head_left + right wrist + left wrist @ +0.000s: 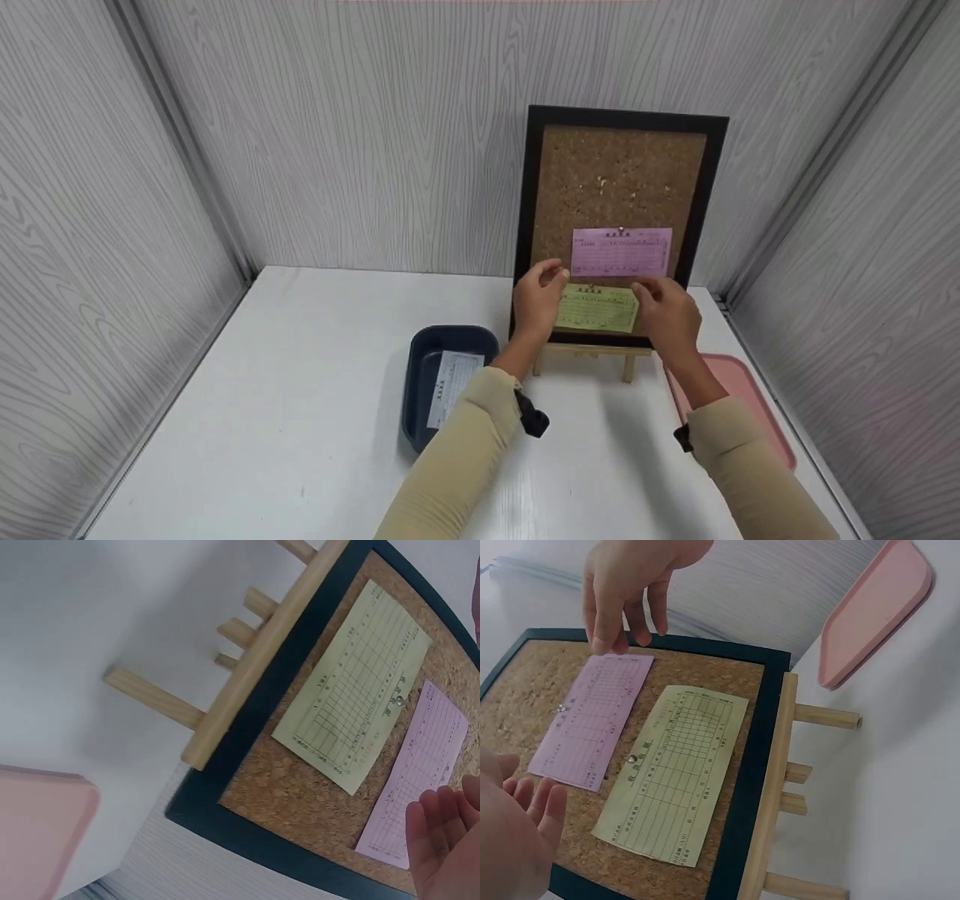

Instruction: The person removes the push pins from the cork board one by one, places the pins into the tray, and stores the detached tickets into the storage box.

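A black-framed corkboard (585, 161) bears a pink printed slip (621, 252) with a yellow-green slip (598, 310) below it. A small pin (632, 759) sits near the green slip's top edge, and another pin (562, 709) is at the pink slip's top. My left hand (537, 301) hovers at the slips' left ends, its fingers loosely bent around nothing. On the other side my right hand (670, 315) has its fingertips right by the slips' right ends. In the left wrist view those fingertips overlap the pink slip's end, with no paper between them.
A small wooden easel (628, 367) supports the board near the back wall. Left of it stands a dark blue tray (409, 390) with a white printed slip (452, 382) inside. A pink tray (750, 390) lies at the right, partly behind my right arm.
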